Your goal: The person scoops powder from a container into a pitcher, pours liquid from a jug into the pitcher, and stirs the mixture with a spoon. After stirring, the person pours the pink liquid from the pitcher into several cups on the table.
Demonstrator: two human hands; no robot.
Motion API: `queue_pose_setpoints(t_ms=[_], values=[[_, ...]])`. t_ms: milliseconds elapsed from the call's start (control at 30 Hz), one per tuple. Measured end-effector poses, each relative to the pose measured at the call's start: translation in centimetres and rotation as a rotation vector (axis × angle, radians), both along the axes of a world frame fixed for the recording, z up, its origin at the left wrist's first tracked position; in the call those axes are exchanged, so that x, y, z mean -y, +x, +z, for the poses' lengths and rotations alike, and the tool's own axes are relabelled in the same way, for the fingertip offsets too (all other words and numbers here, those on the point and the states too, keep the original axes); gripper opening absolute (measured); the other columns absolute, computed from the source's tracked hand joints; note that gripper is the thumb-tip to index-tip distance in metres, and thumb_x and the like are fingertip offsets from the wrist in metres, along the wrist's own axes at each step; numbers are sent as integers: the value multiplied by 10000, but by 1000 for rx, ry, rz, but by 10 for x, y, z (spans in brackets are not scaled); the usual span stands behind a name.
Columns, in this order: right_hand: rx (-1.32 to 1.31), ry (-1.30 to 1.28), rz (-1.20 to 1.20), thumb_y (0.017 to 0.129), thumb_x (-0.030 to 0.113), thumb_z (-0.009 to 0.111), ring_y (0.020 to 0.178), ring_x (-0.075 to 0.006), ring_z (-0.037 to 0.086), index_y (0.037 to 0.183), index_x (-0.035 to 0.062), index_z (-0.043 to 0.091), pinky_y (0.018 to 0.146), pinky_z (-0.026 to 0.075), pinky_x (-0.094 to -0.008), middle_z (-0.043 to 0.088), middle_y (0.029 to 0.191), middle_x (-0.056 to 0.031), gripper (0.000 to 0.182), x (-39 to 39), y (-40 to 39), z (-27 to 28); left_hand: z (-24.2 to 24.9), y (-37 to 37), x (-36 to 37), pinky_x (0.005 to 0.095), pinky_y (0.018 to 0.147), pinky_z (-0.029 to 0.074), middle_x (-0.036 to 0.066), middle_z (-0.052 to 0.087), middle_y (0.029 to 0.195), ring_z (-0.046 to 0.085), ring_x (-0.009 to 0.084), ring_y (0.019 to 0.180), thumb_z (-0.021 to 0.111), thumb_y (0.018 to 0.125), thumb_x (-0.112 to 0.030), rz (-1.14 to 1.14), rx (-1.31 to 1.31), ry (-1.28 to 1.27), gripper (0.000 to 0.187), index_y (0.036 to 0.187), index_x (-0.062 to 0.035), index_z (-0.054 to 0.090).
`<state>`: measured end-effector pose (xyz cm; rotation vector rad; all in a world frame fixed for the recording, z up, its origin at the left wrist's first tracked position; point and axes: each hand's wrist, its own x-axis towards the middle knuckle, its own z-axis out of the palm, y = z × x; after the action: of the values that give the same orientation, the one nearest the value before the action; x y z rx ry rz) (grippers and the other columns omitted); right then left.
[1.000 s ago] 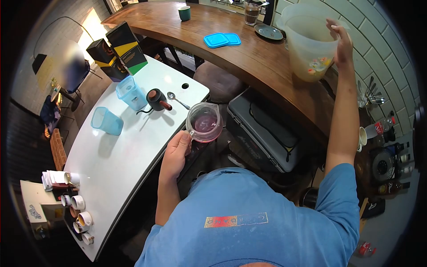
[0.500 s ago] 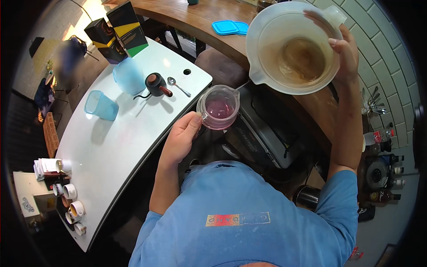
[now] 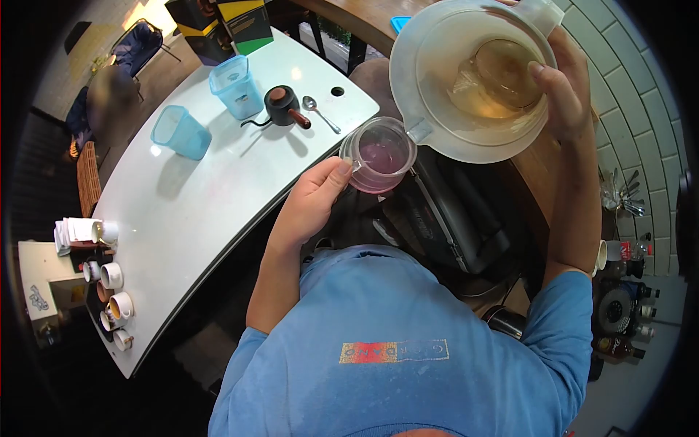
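A small clear jug (image 3: 378, 154) with pinkish liquid in its bottom is held by its handle in my left hand (image 3: 314, 193), whose fingers are closed. My right hand (image 3: 564, 91) grips the side of a large translucent pitcher (image 3: 437, 80) near its handle. Brownish liquid lies inside the pitcher, which is tilted with its spout low over the rim of the small jug. Whether liquid is passing between them I cannot tell.
On the white counter (image 3: 211, 226) are a black gooseneck kettle (image 3: 281, 105), a spoon (image 3: 320, 113), two blue plastic containers (image 3: 237, 86) and several cups (image 3: 111, 277). Black boxes (image 3: 247, 25) stand at its far end. A blurred person (image 3: 113, 102) is beyond it.
The pitcher has tipped further, its spout coming down to the small jug. My left hand has brought the jug slightly right and up, and the two vessels are now together. The view has shifted.
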<state>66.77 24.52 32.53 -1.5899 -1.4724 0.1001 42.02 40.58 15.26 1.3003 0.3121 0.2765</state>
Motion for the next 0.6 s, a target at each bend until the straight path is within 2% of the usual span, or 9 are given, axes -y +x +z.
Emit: queue_pose_setpoints(t_ms=[67,200,267,300,367,400,467,600], values=[[125,9,-19,707,222,490,1106,-268,519,1224,-105,458,962,382,-352,545,1175,-189,613,-8,-5,0,2,-3,-3,198,533,246,-74,366,682,290,30,604,467,964,-345,23,-1,11,306,827,-80,539],[182,-27,41,689,214,484,1096,-256,520,1212,-103,467,954,381,-335,549,1166,-185,612,-34,-22,1,0,-12,-12,197,537,248,-76,368,685,292,30,608,473,961,-346,46,-2,27,304,861,-72,558],[229,118,57,806,422,608,862,-171,574,1033,-65,572,739,453,-278,609,969,-107,539,-55,-56,4,-2,-16,-16,197,539,249,-76,369,685,292,30,609,476,960,-348,44,11,24,306,865,-70,561],[230,117,66,806,422,608,862,-171,574,1033,-65,572,739,453,-278,609,969,-107,539,-57,-61,7,-2,-18,-18,197,540,249,-76,369,685,292,31,608,479,958,-353,55,8,27,309,859,-71,558],[163,21,101,740,574,578,929,-189,555,1066,-81,540,797,440,-297,582,1025,-134,733,-64,-69,11,-2,-23,-22,197,540,249,-76,368,685,292,31,608,482,956,-357,78,8,28,312,854,-72,556],[164,20,111,740,574,578,929,-189,555,1066,-81,540,797,440,-297,582,1025,-134,733,-65,-61,9,-1,-26,-24,198,540,249,-76,368,685,292,32,607,484,955,-362,84,-6,24,315,848,-74,554],[297,-87,121,663,197,467,1084,-248,521,1203,-99,472,955,376,-328,551,1162,-183,615,-68,-34,4,-1,-31,-29,198,541,249,-76,369,684,292,33,607,485,953,-366,101,-20,21,318,843,-76,552],[337,-56,180,643,184,453,1076,-244,520,1196,-99,473,958,371,-323,551,1154,-179,622,-89,-44,4,-8,-41,-41,197,544,254,-76,375,687,295,35,607,483,953,-367,123,-25,20,313,849,-80,552]])
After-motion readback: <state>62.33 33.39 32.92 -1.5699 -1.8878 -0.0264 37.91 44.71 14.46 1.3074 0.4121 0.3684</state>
